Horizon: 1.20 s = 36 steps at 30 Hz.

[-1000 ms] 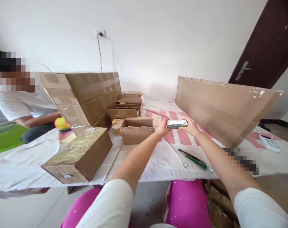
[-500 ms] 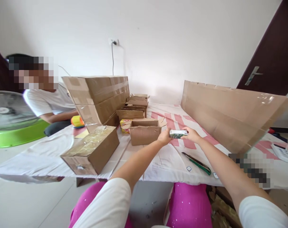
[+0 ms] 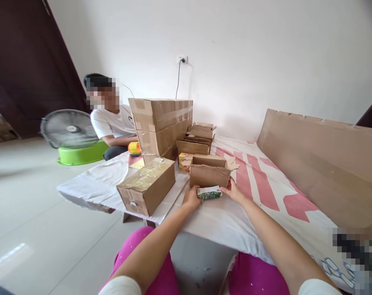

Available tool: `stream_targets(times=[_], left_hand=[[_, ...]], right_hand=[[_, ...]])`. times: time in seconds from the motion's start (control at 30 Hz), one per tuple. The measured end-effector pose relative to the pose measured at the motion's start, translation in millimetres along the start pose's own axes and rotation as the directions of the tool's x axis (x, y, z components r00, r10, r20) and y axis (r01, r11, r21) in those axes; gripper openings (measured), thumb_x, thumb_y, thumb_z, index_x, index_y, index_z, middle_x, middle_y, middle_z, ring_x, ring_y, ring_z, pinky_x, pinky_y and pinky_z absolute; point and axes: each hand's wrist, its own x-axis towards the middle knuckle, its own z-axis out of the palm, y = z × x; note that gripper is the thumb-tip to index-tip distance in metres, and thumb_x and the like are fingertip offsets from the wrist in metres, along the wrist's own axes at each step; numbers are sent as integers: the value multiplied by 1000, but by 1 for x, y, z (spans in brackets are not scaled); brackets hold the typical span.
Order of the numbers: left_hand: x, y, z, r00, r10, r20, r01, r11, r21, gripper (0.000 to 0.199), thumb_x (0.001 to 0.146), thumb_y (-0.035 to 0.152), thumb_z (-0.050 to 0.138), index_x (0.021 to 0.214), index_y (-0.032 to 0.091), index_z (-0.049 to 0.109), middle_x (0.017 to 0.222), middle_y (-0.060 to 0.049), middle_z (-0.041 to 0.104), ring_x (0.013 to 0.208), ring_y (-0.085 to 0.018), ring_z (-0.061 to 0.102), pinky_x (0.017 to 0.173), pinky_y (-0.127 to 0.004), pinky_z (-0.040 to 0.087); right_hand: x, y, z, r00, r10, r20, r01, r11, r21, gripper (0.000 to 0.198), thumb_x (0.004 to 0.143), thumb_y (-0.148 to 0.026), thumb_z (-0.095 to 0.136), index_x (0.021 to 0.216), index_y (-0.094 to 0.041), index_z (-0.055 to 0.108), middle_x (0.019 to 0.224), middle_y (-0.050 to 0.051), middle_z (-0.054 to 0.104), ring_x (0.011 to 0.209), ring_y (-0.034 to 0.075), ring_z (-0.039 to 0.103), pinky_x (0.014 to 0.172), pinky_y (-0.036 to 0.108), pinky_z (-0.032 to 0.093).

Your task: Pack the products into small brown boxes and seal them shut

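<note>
A small green-and-white printed box [image 3: 209,193] lies level at the foot of an open cardboard carton [image 3: 209,175]. My left hand [image 3: 191,199] is closed round the small box's left end. My right hand [image 3: 235,191] has its thumb at the right end of the small box, while its fingers reach up by the carton's lower right corner. Some fingertips are hidden. The carton stands upright with its top flaps spread, and I cannot see what is inside it. A yellow printed box [image 3: 184,162] sits just behind its left side.
Left of my hands is a taped carton [image 3: 159,186]. Stacked cartons [image 3: 161,119] and open cartons [image 3: 201,135] stand behind. A large cardboard sheet [image 3: 315,164] leans at right. A co-worker [image 3: 114,121] sits beyond a tape roll [image 3: 134,148], near a fan [image 3: 71,129].
My view has turned left. My hands have brought the small box from the carton's right side to its front, lower and nearer me. The green utility knife no longer shows.
</note>
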Motion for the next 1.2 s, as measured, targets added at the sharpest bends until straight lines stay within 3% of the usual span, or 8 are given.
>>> stream_targets(times=[0.2, 0.37, 0.47, 0.63, 0.77, 0.93, 1.1, 1.2], left_hand=[[0, -21, -40, 984, -74, -161, 87, 993, 77, 68, 72, 12, 71, 133, 18, 43, 132, -14, 49, 126, -28, 46, 104, -34, 36], [5, -27, -46, 970, -122, -211, 149, 982, 117, 51, 81, 14, 60, 130, 16, 46, 131, -16, 46, 122, -30, 51, 100, -38, 39], [7, -26, -39, 978, -113, -172, 135, 984, 118, 49, 81, 16, 60, 129, 17, 48, 126, -15, 51, 113, -27, 57, 94, -36, 44], [3, -19, -26, 995, 49, -89, -29, 976, 216, 75, 67, 27, 78, 135, 28, 46, 140, -9, 43, 123, -28, 50, 98, -31, 41], [7, -16, -36, 994, 68, -81, -39, 947, 319, 47, 77, 20, 69, 122, 27, 57, 125, -7, 54, 113, -24, 55, 91, -30, 42], [3, -9, -61, 987, -7, -159, 63, 933, 353, 15, 88, 21, 54, 99, 19, 64, 107, -10, 60, 103, -25, 59, 85, -32, 44], [-20, 6, -48, 999, 7, -50, 13, 925, 380, 36, 80, 30, 65, 113, 21, 54, 113, -10, 61, 92, -25, 66, 75, -31, 46], [-18, 3, -39, 996, -88, -26, 92, 923, 374, 50, 81, 31, 64, 126, 19, 45, 107, -14, 67, 95, -29, 67, 75, -33, 46]], right_hand=[[12, -11, 75, 996, -85, 10, 85, 996, -7, 71, 75, -56, 64, 133, -20, 45, 126, 13, 61, 114, 27, 59, 98, 44, 47], [9, -12, 114, 983, -172, -62, 167, 983, -79, 67, 80, -53, 62, 135, -20, 45, 132, 14, 56, 127, 29, 49, 107, 48, 38], [4, -4, 116, 973, -219, -76, 207, 968, -143, 77, 71, -49, 73, 136, -19, 43, 129, 15, 58, 120, 31, 53, 102, 47, 43], [-6, 2, 109, 956, -232, -180, 170, 938, -302, 77, 58, -34, 81, 127, -18, 50, 117, 13, 61, 110, 32, 56, 96, 49, 46], [-7, -3, 103, 966, -153, -208, 89, 953, -290, 64, 57, -34, 82, 114, -19, 57, 107, 11, 61, 99, 29, 60, 88, 45, 50], [-6, -1, 102, 981, -146, -125, 139, 988, -66, 59, 59, -34, 81, 112, -21, 57, 105, 8, 64, 94, 26, 63, 85, 44, 52], [-6, 0, 112, 978, -187, -90, 190, 981, 28, 46, 69, -26, 70, 113, -22, 53, 106, 8, 62, 97, 22, 63, 80, 37, 56], [-6, -2, 114, 977, -198, -82, 201, 979, 36, 35, 71, -25, 67, 104, -23, 56, 104, 6, 62, 96, 21, 64, 86, 38, 55]])
